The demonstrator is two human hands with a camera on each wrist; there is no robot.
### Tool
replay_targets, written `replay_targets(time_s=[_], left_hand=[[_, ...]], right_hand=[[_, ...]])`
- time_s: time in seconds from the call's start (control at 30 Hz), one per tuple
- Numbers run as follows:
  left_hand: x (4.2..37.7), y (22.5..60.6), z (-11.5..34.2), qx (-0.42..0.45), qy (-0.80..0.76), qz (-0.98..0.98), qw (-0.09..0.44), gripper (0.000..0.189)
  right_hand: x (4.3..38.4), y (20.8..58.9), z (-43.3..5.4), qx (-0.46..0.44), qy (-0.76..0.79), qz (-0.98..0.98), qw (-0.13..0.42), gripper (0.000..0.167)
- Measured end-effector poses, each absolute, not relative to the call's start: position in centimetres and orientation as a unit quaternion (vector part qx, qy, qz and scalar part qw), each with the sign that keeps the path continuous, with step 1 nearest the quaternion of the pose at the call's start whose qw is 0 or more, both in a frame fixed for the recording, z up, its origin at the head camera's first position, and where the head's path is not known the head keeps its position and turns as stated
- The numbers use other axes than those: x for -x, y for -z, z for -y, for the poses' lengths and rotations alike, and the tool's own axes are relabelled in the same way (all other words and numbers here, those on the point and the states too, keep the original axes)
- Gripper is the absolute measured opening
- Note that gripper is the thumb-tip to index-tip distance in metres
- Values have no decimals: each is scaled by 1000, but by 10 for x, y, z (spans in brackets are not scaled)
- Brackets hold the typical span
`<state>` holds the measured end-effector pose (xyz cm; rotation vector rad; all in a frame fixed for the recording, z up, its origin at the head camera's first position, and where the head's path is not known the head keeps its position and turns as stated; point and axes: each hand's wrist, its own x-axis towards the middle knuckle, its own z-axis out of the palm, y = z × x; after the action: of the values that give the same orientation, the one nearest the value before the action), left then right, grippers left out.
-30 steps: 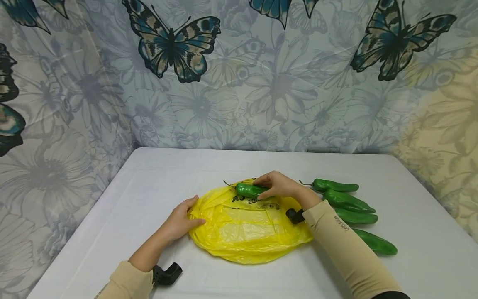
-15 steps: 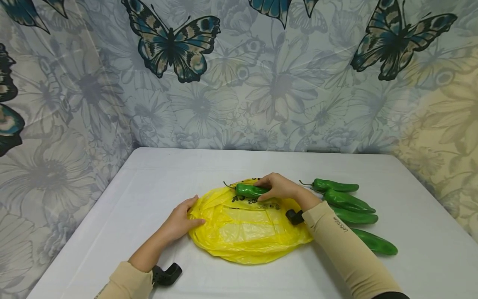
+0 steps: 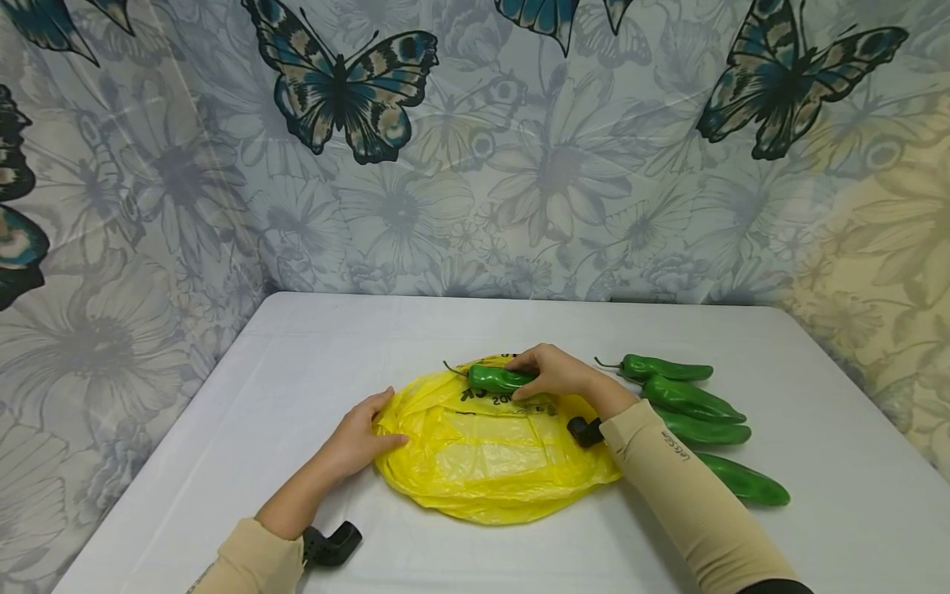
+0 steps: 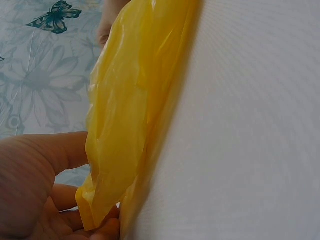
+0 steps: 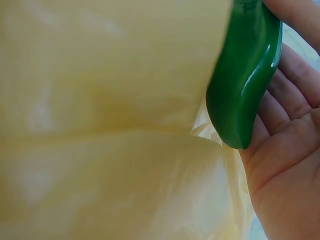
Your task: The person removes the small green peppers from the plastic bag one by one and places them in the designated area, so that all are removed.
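A crumpled yellow plastic bag (image 3: 490,462) with dark print lies puffed up on the white table. My left hand (image 3: 364,437) holds its left edge, and in the left wrist view a fold of the bag (image 4: 117,140) sits between the thumb and the curled fingers (image 4: 65,197). Over the bag's far side, my right hand (image 3: 557,375) grips a long green pepper (image 3: 490,379) with its thin stem pointing left. The right wrist view has the pepper's tapered end (image 5: 245,85) along the fingers, beside the bag's film. What is inside the bag cannot be seen.
Several more green peppers lie in a column right of the bag, among them the far one (image 3: 668,368) and the nearest (image 3: 750,480), which my right sleeve (image 3: 690,495) partly covers. Behind the white table (image 3: 416,322) hangs a butterfly-patterned cloth (image 3: 475,206).
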<state>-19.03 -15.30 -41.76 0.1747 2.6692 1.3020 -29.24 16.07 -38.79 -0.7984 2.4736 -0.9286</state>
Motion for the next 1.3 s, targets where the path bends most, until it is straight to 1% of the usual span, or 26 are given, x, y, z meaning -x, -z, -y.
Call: replay_targets(time_s=[0.47,0.97,1.3], left_hand=[[186,412,154,-59,-439,-892,87,75],[188,416,154,-58,-444,-890,89,75],[188,416,154,-59,-443,-890,88,75]], right_hand=[[293,391,-162,271,328,-885,190,52],[292,391,-162,259,353,-877,198,53],[290,385,-162,267,337,-884,185,52]])
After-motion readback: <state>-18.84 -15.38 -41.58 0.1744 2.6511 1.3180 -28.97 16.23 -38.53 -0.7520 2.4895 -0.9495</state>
